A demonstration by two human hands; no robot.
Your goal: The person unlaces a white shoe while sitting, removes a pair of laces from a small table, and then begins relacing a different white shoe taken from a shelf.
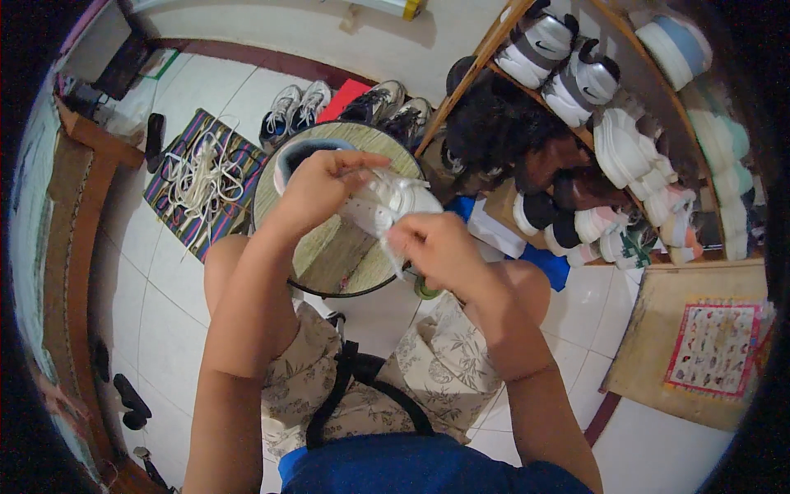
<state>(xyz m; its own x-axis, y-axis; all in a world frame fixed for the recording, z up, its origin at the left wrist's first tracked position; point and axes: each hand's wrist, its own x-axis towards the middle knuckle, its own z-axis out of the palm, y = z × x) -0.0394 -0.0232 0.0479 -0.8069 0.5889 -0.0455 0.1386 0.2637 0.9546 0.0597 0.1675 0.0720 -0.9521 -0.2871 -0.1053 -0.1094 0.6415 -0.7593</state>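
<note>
A white sneaker point(409, 198) rests on a small round table point(333, 262) with a wood-grain top, its toe pointing right and its pale blue-lined collar to the left. My left hand point(317, 188) is over the sneaker's tongue and upper eyelets, fingers bent together on a white shoelace. At the near side of the sneaker, my right hand point(440, 251) is closed in a pinch on the shoelace point(398, 262), which hangs down from it. The fingertips of both hands are slightly blurred.
Left of the table, a tangle of white shoelaces point(206, 179) lies on a striped mat point(197, 236). Several sneakers point(295, 110) stand on the floor behind. A wooden rack point(467, 72) with many shoes fills the right. Dark slippers point(132, 401) lie on the tiles at left.
</note>
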